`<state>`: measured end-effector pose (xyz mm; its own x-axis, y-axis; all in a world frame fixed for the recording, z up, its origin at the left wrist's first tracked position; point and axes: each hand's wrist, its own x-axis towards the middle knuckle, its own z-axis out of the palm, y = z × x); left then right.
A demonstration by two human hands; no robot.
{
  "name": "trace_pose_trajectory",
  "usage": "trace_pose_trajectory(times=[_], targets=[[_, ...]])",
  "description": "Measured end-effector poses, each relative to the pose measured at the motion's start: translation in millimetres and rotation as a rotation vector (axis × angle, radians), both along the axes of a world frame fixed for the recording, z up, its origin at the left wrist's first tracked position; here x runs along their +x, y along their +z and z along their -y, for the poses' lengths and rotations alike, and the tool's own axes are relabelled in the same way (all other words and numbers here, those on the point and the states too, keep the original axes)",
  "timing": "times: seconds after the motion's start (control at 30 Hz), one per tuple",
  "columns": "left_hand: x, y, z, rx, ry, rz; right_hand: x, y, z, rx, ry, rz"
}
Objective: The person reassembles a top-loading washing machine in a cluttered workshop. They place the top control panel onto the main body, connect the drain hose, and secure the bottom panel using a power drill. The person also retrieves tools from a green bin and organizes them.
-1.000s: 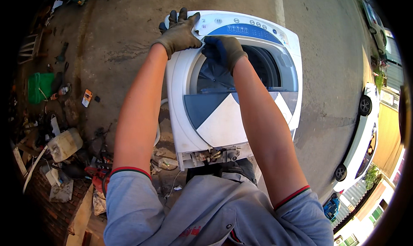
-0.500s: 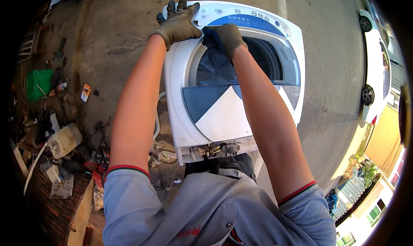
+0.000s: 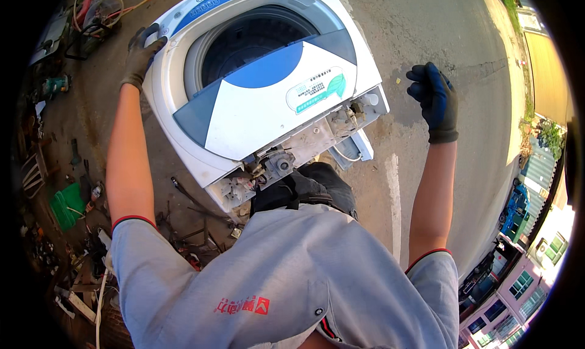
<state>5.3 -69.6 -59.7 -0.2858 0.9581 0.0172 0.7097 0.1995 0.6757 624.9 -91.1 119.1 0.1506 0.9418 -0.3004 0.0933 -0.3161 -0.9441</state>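
Note:
A white top-loading washing machine [image 3: 167, 108] with a blue control panel [image 3: 210, 4] stands before me, turned at a slant. Its folding lid [image 3: 256, 99], white, blue and smoky grey, lies over the near half of the top, leaving the dark drum [image 3: 250, 38] exposed. My left hand [image 3: 141, 56], in a dark work glove, grips the machine's far left corner. Off to the right, my right hand [image 3: 434, 99], in a blue and dark glove, hangs in the air apart from the machine. Its fingers are loosely bent, and I see nothing in them.
Exposed parts and wires [image 3: 280, 163] show along the machine's near side, close to my legs. Tools and scrap clutter the ground at left, near a green container [image 3: 69, 204]. A hose-wrapped machine [image 3: 100, 14] stands at far left. Paved ground [image 3: 463, 50] extends to the right.
My right hand has left the drum opening and swung out right. The dark sheet-like thing in the opening is gone from view. The washing machine appears turned and farther left; my left hand stays at its corner.

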Motion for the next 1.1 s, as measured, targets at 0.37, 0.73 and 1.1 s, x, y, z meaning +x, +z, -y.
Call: trace_pose_trajectory(times=[0.37, 0.73, 1.1], targets=[[147.9, 94.4, 153.0, 0.108, 0.195, 0.303, 218.0, -247.8, 436.8, -1.097, -0.242, 0.114], [307.7, 136.5, 320.4, 0.184, 0.395, 0.346, 330.6, -327.7, 451.3, -0.858, -0.164, -0.123], [434.5, 71.8, 384.5, -0.23, 0.09, 0.32, 365.0, -350.7, 446.9, -0.796, -0.271, -0.125]])
